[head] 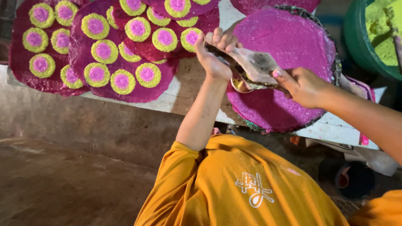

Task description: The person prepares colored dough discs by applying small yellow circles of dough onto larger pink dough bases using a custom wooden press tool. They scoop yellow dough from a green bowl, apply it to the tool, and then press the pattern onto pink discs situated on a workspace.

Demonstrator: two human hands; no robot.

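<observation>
At far left, keeping finished discs (165,69) overlapped on the table (180,92), likely so the yellow-and-pink rosettes are drying out of the way. Mid-frame, closing the left hand (213,58) around one end of a greyish bag (255,62), tilting it down over a small ring (239,86), seemingly to feed filling in. Pinching the bag's other end with the right hand (303,86). Working above a plain magenta disc (289,42) lying in a wire tray (335,62). Far right, storing yellow-green powder (379,25) in a green tub (356,37).
</observation>
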